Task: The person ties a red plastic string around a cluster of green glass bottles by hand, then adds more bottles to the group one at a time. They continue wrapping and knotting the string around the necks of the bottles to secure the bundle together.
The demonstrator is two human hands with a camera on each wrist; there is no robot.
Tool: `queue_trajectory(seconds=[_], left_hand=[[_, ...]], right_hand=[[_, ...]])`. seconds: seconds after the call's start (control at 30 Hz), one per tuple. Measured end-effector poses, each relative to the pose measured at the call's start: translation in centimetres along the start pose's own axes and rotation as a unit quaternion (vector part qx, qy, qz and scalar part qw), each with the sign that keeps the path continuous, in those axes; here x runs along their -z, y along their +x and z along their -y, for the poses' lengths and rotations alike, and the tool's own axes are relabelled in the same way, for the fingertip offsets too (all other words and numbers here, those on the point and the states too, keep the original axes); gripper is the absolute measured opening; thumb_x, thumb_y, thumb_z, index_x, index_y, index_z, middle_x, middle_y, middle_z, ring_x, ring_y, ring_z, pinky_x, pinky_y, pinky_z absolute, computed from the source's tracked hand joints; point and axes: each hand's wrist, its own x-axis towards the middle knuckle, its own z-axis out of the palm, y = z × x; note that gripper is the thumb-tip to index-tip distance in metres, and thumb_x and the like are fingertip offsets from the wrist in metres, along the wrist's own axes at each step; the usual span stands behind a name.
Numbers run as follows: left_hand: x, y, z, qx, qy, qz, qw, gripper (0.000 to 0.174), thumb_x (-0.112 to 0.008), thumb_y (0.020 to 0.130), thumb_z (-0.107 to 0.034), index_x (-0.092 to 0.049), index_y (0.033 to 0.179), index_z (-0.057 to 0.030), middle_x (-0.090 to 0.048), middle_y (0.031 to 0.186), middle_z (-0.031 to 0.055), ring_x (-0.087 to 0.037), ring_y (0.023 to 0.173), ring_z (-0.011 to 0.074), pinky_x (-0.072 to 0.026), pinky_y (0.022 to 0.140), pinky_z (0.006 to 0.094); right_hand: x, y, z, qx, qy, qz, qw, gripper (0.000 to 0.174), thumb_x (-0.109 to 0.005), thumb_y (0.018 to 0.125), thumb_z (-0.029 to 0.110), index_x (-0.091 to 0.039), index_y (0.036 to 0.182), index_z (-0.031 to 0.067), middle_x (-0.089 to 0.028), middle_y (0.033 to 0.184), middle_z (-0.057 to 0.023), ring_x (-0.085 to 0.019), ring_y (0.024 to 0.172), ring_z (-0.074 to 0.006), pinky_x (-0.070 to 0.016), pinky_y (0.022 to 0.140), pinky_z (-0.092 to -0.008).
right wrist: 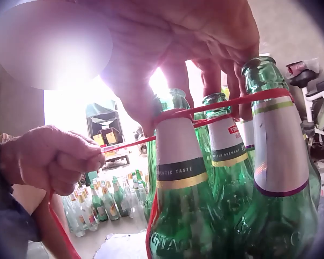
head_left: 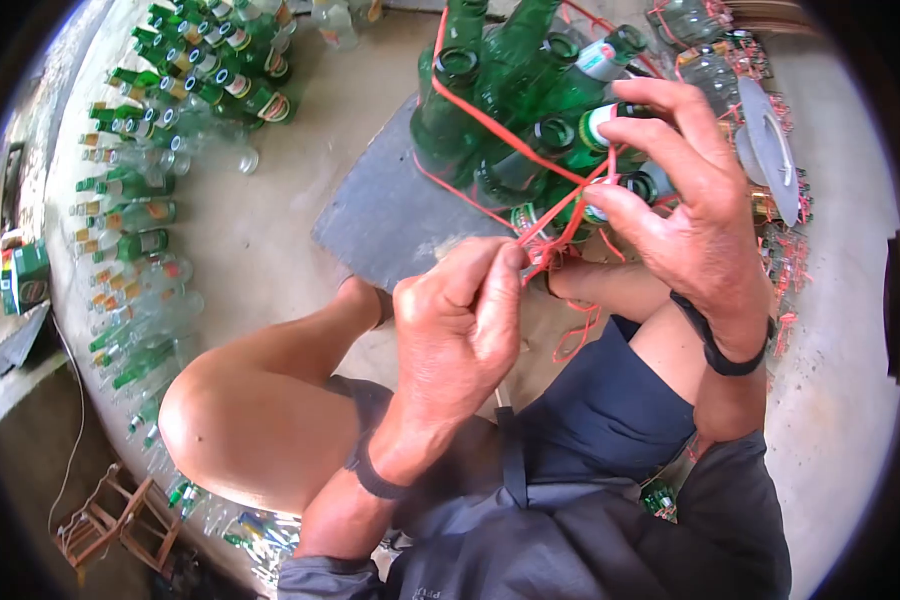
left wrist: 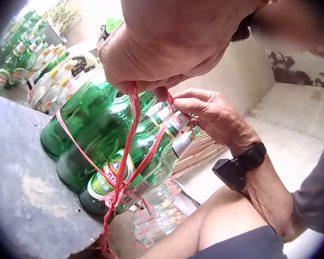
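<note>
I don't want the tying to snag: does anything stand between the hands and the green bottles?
Only the string: it runs from the left hand to the bottles and around their necks. The right hand is right at the necks; nothing else visible stands in the way.

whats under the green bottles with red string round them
The green bottles stand on a flat grey board, its bare part visible beside them. The surface beneath their bases is covered, so cannot be seen.
</note>
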Motion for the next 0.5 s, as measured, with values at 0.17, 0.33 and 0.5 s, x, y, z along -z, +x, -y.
queue_trajectory(seconds=[0.17,0.33,0.5], left_hand=[[0.5,0.3,-0.5,0.014,0.002,0.011,1.000,0.022,-0.066,0.104,-0.015,-0.074,0.094,0.0024,-0.061,0.070,0.0009,-0.054,0.068,0.0066,-0.0461,0.062,0.0272],[0.3,0.7,0.0,-0.002,-0.012,0.013,1.000,0.024,-0.066,0.104,-0.017,-0.075,0.093,0.0029,-0.054,0.067,-0.0044,-0.045,0.065,0.0037,-0.0389,0.057,0.0254],[0.2,1.0,0.4,-0.007,-0.011,0.020,1.000,0.024,-0.066,0.105,-0.017,-0.077,0.094,0.0020,-0.054,0.069,-0.0074,-0.044,0.065,0.0025,-0.0366,0.057,0.0241]], right_hand=[[0.7,-0.1,0.6,0.046,-0.047,-0.083,0.994,0.041,-0.084,0.075,-0.002,-0.073,0.114,0.0010,-0.068,0.124,-0.0155,-0.067,0.112,-0.0308,-0.0549,0.096,-0.0382],[2.1,-1.0,2.2,0.054,-0.057,-0.144,0.986,0.026,-0.078,0.083,-0.005,-0.073,0.108,0.0008,-0.071,0.099,-0.0097,-0.069,0.090,-0.0213,-0.0547,0.079,-0.0304],[2.3,-3.4,4.6,-0.111,0.113,-0.059,0.986,0.014,-0.071,0.094,-0.002,-0.073,0.108,-0.0013,-0.071,0.090,-0.0048,-0.067,0.082,-0.0096,-0.0534,0.076,-0.0245]])
